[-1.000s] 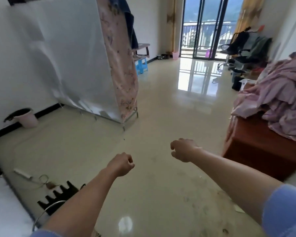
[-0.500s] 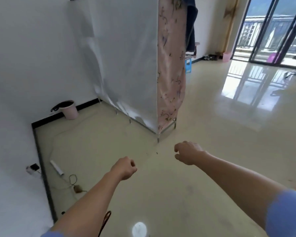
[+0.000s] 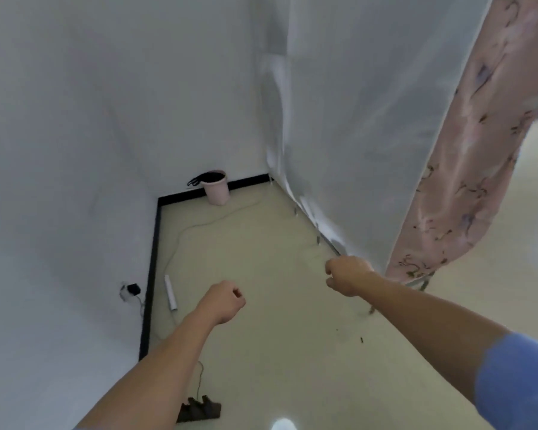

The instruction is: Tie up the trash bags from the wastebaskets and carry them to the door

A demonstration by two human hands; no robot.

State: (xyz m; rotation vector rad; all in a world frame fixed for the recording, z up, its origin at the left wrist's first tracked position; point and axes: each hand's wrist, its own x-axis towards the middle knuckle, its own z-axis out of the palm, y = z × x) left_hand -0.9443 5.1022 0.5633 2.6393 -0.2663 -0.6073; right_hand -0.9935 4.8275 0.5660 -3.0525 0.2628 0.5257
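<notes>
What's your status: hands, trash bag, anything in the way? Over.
Left hand, right hand fisted, empty. Black trash bag lining pink wastebasket, untied. White cable on floor between.

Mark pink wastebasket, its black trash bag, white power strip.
pink wastebasket (image 3: 218,193): head view, front wall.
black trash bag (image 3: 211,176): head view, lining at the bin's mouth.
white power strip (image 3: 170,291): head view, middle of its body.

The single head-worn camera looked forward and down; the floor (image 3: 261,249) corner lay well beyond the fingers (image 3: 236,301).
</notes>
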